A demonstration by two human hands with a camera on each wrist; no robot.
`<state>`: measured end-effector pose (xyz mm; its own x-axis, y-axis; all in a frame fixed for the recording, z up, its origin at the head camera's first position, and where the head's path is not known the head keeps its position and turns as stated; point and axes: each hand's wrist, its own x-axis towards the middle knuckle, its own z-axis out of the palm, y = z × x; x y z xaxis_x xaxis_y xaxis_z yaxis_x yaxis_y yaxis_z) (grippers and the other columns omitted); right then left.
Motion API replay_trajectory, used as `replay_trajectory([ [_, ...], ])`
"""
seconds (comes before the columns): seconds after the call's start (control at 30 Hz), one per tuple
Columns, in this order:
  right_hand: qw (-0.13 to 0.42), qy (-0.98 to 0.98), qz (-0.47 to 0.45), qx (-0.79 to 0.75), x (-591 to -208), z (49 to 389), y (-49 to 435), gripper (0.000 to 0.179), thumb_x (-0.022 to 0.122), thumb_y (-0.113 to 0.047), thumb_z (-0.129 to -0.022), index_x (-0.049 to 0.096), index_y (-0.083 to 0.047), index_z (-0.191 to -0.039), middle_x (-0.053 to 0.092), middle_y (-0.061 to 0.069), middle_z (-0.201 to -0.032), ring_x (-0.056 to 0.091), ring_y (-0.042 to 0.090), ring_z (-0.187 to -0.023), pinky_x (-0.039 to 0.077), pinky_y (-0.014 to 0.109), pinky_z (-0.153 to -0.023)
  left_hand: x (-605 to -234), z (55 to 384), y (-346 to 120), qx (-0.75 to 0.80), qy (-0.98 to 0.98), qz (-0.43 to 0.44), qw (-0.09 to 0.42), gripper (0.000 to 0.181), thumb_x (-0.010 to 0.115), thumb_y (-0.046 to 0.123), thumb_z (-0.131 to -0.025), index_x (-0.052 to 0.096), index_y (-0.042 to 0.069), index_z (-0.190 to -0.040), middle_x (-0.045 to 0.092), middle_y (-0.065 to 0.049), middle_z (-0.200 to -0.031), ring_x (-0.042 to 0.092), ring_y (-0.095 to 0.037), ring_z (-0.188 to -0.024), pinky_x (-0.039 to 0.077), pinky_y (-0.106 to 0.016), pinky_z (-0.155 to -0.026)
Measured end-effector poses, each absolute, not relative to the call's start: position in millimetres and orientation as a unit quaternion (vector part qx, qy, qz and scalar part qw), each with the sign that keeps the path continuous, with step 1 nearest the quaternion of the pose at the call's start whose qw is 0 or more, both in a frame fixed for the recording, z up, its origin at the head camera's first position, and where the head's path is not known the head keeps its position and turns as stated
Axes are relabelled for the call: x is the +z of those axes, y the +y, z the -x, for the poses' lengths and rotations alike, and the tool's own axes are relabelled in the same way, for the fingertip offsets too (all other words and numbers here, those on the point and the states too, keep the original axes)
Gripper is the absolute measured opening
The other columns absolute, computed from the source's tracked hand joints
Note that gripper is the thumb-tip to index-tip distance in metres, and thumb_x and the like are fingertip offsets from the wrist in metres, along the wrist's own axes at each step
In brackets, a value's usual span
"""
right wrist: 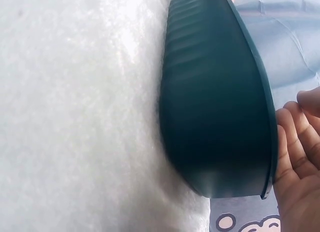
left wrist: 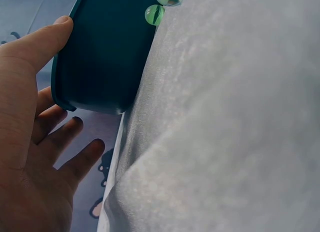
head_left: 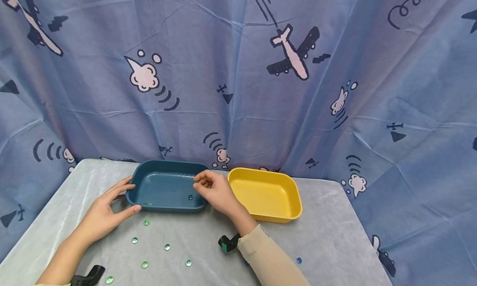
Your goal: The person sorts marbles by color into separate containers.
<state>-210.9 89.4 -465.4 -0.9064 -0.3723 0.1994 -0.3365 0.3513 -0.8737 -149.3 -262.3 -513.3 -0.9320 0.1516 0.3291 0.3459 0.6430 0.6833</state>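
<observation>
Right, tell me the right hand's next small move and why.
I'd probably move the right hand from the blue tray's right end toward the rightmost green marble on the table. No marble shows between its thumb and fingertips, green marbles show inside the tray, and others lie in front of it. The left hand touches the tray's other end.

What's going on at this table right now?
A person's left hand touches the left end of a blue tub, while their right hand is over its right end, fingers bent, with no marble visible between thumb and forefinger. A few green marbles are in that tub, and several more green marbles lie on the table in front. A yellow tub sits to the right, with a blue marble on the table nearer the person.
</observation>
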Motion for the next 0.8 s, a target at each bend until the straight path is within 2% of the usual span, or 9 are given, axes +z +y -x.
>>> replay_trajectory([
  [0.13,0.015,0.823,0.219,-0.523,-464.7,210.4,88.9,0.01,0.077,-0.014,-0.104,0.078,-0.013,-0.114,0.072,-0.005,-0.092,0.061,0.014,-0.079,0.056,0.022,-0.069,-511.3,148.3,-262.2,-0.401,-0.896,0.14,0.126,0.065,0.093,0.032,-0.091,0.066,0.013,-0.148,0.048,-0.005,-0.169,0.056,-0.004,-0.13,0.041,-0.002,-0.1],
  [0.4,0.012,0.816,0.222,-0.533,-465.6,207.9,90.2,0.016,0.076,-0.01,-0.104,0.076,0.0,-0.117,0.072,-0.003,-0.091,0.06,0.014,-0.077,0.054,0.021,-0.067,-513.0,148.9,-261.4,-0.406,-0.891,0.153,0.133,0.065,0.093,0.029,-0.091,0.066,0.011,-0.148,0.049,-0.007,-0.168,0.051,0.008,-0.129,0.041,-0.003,-0.1],
  [0.63,0.012,0.815,0.221,-0.535,-464.2,204.7,91.1,0.012,0.076,-0.01,-0.104,0.077,-0.005,-0.114,0.072,-0.003,-0.091,0.061,0.015,-0.077,0.054,0.022,-0.067,-514.7,149.1,-260.8,-0.408,-0.892,0.146,0.132,0.066,0.094,0.03,-0.091,0.066,0.011,-0.148,0.049,-0.006,-0.168,0.052,0.006,-0.129,0.042,-0.003,-0.1],
  [0.7,0.012,0.814,0.22,-0.537,-463.4,202.5,91.7,0.009,0.076,-0.01,-0.104,0.078,-0.008,-0.113,0.072,-0.003,-0.091,0.061,0.015,-0.077,0.054,0.022,-0.067,-515.8,149.4,-261.9,-0.405,-0.892,0.148,0.132,0.066,0.093,0.03,-0.092,0.066,0.011,-0.148,0.048,-0.006,-0.169,0.051,0.009,-0.129,0.041,-0.003,-0.101],
  [0.8,0.009,0.813,0.219,-0.539,-462.4,198.8,92.8,0.01,0.076,-0.011,-0.104,0.077,-0.006,-0.112,0.072,-0.003,-0.09,0.061,0.015,-0.077,0.053,0.022,-0.066,-517.4,149.7,-263.1,-0.404,-0.893,0.151,0.132,0.066,0.093,0.03,-0.092,0.066,0.01,-0.148,0.048,-0.005,-0.169,0.047,0.014,-0.129,0.041,-0.002,-0.101],
])
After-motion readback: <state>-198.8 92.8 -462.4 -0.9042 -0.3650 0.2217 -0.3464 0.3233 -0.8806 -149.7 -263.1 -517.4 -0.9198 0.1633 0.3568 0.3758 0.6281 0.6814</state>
